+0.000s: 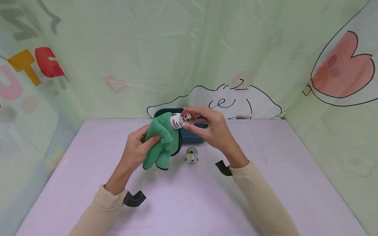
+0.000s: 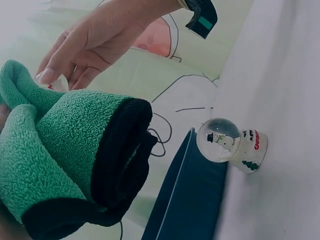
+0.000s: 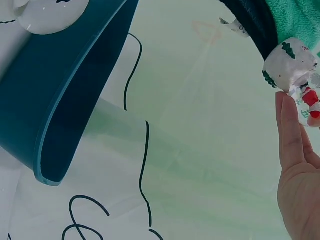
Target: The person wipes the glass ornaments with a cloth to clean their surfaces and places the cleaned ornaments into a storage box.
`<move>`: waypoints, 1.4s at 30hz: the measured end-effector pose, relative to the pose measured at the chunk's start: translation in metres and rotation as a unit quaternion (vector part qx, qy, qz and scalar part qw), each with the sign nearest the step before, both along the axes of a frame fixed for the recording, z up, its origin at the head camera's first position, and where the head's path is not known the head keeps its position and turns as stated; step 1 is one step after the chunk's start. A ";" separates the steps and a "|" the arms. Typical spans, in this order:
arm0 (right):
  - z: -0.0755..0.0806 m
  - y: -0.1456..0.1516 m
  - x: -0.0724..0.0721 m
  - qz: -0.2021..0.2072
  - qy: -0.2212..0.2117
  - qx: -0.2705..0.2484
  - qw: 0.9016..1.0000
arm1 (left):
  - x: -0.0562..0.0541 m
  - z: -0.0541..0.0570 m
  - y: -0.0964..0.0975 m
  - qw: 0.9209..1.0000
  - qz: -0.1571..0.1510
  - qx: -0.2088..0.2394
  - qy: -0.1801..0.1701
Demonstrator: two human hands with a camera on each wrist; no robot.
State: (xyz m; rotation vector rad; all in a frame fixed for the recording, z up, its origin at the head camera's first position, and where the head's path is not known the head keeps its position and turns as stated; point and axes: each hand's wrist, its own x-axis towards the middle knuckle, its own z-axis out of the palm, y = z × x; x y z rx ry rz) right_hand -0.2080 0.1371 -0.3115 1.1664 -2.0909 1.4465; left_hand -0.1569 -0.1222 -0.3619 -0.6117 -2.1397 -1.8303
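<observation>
My left hand (image 1: 136, 144) grips a green cloth (image 1: 160, 137) with black edging, its thumb pressed over the folds. Against the cloth's upper right side lies the white base of a snow globe (image 1: 176, 121), tilted sideways. My right hand (image 1: 214, 127) pinches that globe's clear ball between thumb and fingers; a small red-and-white figure shows inside it in the right wrist view. A second snow globe (image 2: 218, 141) with a snowman inside stands upright on the table, below both hands in the head view. The cloth hides part of the left fingers.
A dark blue bin (image 1: 192, 136) stands at the back of the table, partly behind the cloth and right hand. The pale table (image 1: 189, 203) meets a printed curtain (image 1: 165, 59) behind it. Black wrist mounts (image 1: 134, 198) stick out from both sleeves.
</observation>
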 end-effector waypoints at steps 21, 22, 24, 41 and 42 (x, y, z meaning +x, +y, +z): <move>-0.004 0.014 -0.015 -0.040 -0.064 0.068 0.995 | -0.004 -0.006 -0.018 0.999 -0.012 -0.018 -0.027; -0.005 0.014 -0.016 -0.038 -0.068 0.071 0.994 | -0.004 -0.008 -0.019 0.999 -0.015 -0.021 -0.033; -0.005 0.015 -0.018 -0.034 -0.075 0.078 0.993 | -0.005 -0.011 -0.021 0.998 -0.019 -0.028 -0.043; -0.008 0.015 -0.051 -0.003 -0.132 0.122 0.984 | -0.006 -0.022 -0.047 0.993 -0.023 -0.044 -0.110; -0.008 0.015 -0.054 -0.001 -0.138 0.126 0.982 | -0.006 -0.022 -0.048 0.992 -0.023 -0.044 -0.114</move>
